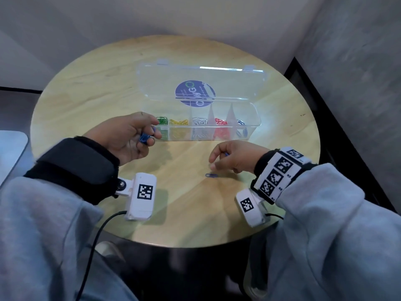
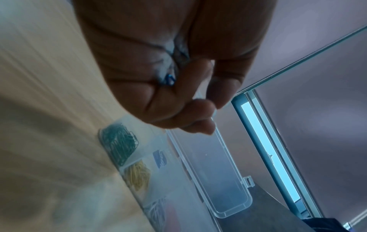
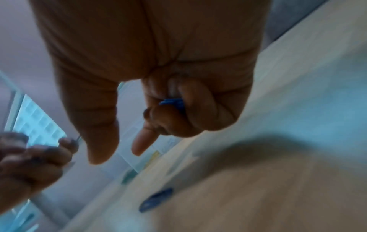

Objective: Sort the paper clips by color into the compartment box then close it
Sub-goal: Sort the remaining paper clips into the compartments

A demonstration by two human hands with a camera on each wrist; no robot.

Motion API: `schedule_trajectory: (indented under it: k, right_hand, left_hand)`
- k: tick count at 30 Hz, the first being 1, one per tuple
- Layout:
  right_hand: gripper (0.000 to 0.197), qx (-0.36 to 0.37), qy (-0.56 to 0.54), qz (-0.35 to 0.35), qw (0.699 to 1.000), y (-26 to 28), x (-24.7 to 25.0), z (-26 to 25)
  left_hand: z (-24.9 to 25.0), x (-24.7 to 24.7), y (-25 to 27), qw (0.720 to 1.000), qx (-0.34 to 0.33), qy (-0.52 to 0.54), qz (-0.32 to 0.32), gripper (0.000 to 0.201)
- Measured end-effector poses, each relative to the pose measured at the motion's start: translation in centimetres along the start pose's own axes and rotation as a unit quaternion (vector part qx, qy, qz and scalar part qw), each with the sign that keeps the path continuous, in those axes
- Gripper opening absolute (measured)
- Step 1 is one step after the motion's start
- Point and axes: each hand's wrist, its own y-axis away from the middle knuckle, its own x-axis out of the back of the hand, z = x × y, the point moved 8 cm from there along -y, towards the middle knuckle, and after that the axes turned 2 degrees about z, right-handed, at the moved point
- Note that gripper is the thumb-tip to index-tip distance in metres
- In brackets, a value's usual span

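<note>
A clear compartment box (image 1: pixel 252 118) stands open on the round wooden table (image 1: pixel 86 101), lid (image 1: pixel 165 83) tipped back. Its cells hold green (image 1: pixel 162 121), yellow (image 1: pixel 178 122), white (image 1: pixel 199 121), red (image 1: pixel 221 122) and blue clips (image 1: pixel 240 122), left to right. My left hand (image 1: pixel 132 135), palm up just left of the box, holds a bunch of blue clips (image 1: pixel 144 137) in its curled fingers, also visible as blue clips (image 2: pixel 168 80). My right hand (image 1: pixel 230 156) hovers before the box with blue clips (image 3: pixel 172 102) tucked under curled fingers. One loose blue clip (image 1: pixel 211 175) lies on the table below that hand.
The box lid bears a round blue sticker (image 1: pixel 194 92). Walls close in behind and to the right of the table. A pale flat surface (image 1: pixel 10 148) shows at the left edge. Cables run from both wrist cameras over the table's near edge.
</note>
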Motion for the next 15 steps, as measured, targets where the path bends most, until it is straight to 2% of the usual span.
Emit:
schedule_trajectory:
  k: [4,7,11,15]
  right_hand:
    - [0.019,-0.002,0.189,0.010,0.982,-0.3,-1.0,0.0]
    - [0.016,0.019,0.256,0.010,0.966,-0.7,-1.9,-0.8]
    - [0.009,0.040,0.257,-0.025,0.965,-0.9,-2.4,-1.3]
    - [0.016,0.013,0.188,-0.054,0.981,-0.7,-1.8,-0.5]
  left_hand:
    - [-0.4,-1.0,-0.1,1.000,0.005,-0.002,-0.026,0.030]
    - [-0.7,-1.8,-0.1,0.999,0.011,0.008,-0.037,0.027]
    - [-0.7,-2.5,-0.4,0.998,0.014,0.036,-0.049,0.028]
    - [-0.3,-3.2,-0.8,0.996,0.009,0.072,-0.053,0.028]
